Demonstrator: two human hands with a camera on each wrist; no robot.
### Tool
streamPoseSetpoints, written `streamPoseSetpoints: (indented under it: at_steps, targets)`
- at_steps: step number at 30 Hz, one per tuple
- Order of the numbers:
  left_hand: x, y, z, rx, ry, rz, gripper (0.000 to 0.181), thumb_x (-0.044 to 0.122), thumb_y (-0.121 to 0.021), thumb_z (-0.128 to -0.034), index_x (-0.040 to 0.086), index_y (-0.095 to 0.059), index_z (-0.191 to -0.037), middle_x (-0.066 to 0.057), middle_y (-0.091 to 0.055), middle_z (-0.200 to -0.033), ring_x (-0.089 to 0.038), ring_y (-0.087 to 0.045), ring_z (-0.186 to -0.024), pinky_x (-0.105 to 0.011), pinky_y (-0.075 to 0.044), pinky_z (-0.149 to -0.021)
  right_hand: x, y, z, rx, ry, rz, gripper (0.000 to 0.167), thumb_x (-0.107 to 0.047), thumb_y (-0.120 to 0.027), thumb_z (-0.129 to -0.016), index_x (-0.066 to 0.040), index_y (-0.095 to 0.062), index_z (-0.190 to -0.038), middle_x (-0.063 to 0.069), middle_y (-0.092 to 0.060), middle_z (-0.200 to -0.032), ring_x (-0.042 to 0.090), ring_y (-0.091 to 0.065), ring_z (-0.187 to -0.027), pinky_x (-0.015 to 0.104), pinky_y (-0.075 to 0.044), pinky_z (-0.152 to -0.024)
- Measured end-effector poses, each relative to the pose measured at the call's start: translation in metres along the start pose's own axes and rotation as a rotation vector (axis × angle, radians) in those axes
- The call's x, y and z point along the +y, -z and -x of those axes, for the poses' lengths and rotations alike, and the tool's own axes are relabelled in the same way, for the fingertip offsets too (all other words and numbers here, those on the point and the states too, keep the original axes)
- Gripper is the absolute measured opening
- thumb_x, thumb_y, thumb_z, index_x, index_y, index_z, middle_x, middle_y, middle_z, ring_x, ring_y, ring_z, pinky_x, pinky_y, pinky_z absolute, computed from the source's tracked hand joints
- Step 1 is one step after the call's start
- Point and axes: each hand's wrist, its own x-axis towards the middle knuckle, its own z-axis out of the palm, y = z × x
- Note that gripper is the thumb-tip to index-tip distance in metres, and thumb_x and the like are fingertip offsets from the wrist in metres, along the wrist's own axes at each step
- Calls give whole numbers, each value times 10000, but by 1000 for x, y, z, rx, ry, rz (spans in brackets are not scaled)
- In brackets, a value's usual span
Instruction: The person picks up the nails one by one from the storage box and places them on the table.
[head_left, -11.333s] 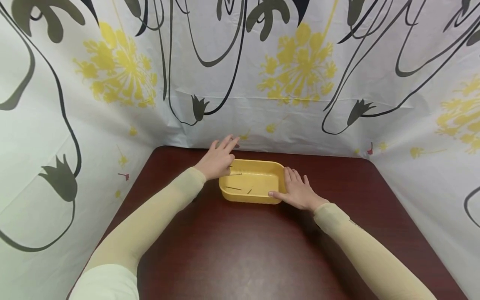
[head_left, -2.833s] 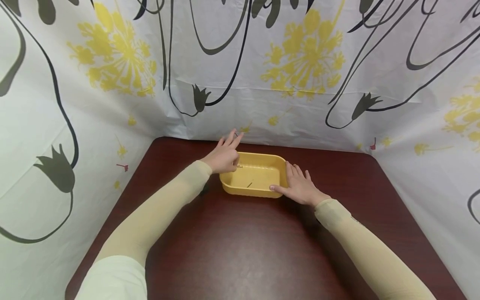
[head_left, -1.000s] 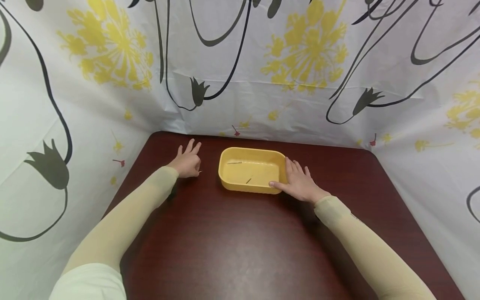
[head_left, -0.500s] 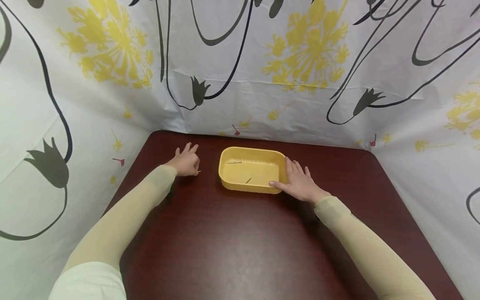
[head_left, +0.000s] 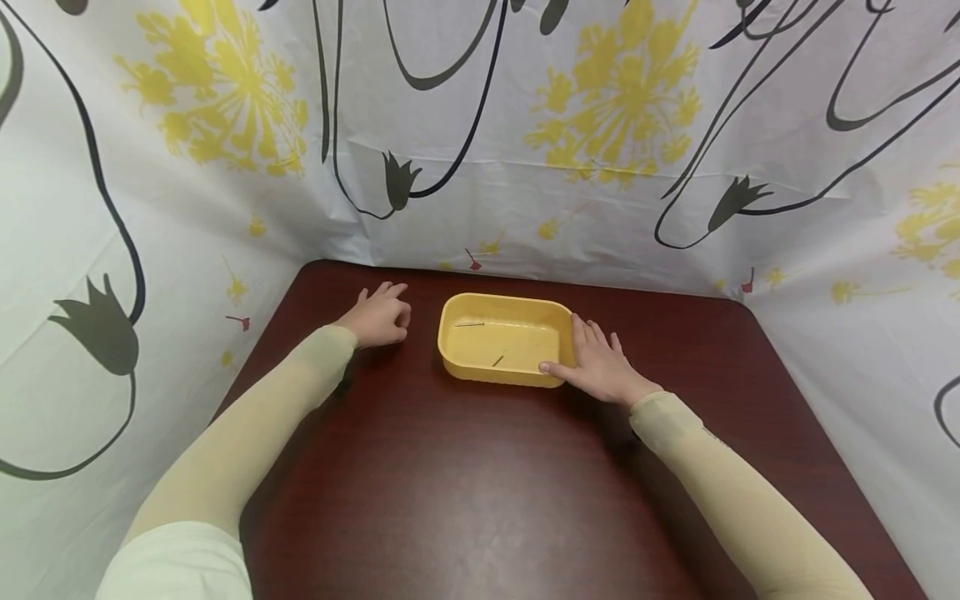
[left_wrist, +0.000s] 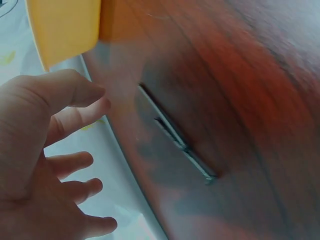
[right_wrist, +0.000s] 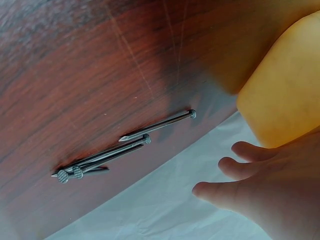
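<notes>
The yellow plastic box (head_left: 506, 377) stands on the dark red table, with one nail (head_left: 469, 324) near its back wall and another nail (head_left: 498, 361) on its floor. My left hand (head_left: 377, 320) hovers left of the box, thumb and fingers apart, holding nothing. Just off its fingertips, dark nails (left_wrist: 172, 127) lie close together on the tabletop in the left wrist view. My right hand (head_left: 600, 367) rests against the box's right end, fingers straight along the wall and thumb over the near rim. In the right wrist view a single nail (right_wrist: 160, 124) lies beside a bunch of several nails (right_wrist: 95, 161).
The brown-red table (head_left: 480, 483) has rounded far corners. A white sheet (head_left: 465, 175) with yellow and grey flower prints hangs behind it and along both sides.
My left hand has moved from the box out to the left with a nail pinched in it, and has let it go on the table. The right hand has stayed on the box.
</notes>
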Motion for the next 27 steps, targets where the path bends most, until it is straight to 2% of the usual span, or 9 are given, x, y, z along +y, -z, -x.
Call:
streamPoseSetpoints:
  at_steps: [7,13,16,22,27]
  targets:
    - [22,9,-9,66,-8,-38,48,227,-653,-918,195,-686,-904,-116,-402,-1546,-332,-283,-1454,-699,-188,-1098,1,0,1,-4,-1,-5,1256,-894,-409,-814,-18,18,-1607,198,-84,-1664,419,-93,-1508,694,-29,-1128]
    - [40,16,-15,136,-2,-74,243,273,-617,-957,145,-725,-1134,-101,-460,-1498,-327,-375,-1395,-618,-273,-1100,0,1,2,4,2,-13,1251,-881,-434,-818,-11,-1,-1607,200,-97,-1662,423,-107,-1504,699,-36,-1125]
    - [50,19,-18,179,-15,-75,282,274,-607,-962,139,-716,-1184,-90,-503,-1448,-328,-422,-1351,-590,-305,-1083,0,0,3,0,0,-12,1253,-887,-420,-817,-15,10,-1606,202,-91,-1662,421,-97,-1507,695,-29,-1127]
    - [74,25,-19,243,-73,-71,261,277,-618,-967,160,-700,-1185,-47,-576,-1280,-300,-489,-1223,-529,-376,-1006,1,-1,2,-3,1,-9,1252,-892,-406,-816,-20,22,-1606,200,-80,-1664,421,-91,-1509,692,-29,-1130]
    - [90,28,-23,243,-125,-95,208,265,-626,-969,182,-723,-1132,-17,-599,-1148,-273,-520,-1109,-485,-420,-917,1,0,2,11,6,-9,1254,-889,-418,-815,-7,-6,-1606,209,-101,-1659,424,-107,-1505,694,-38,-1128]
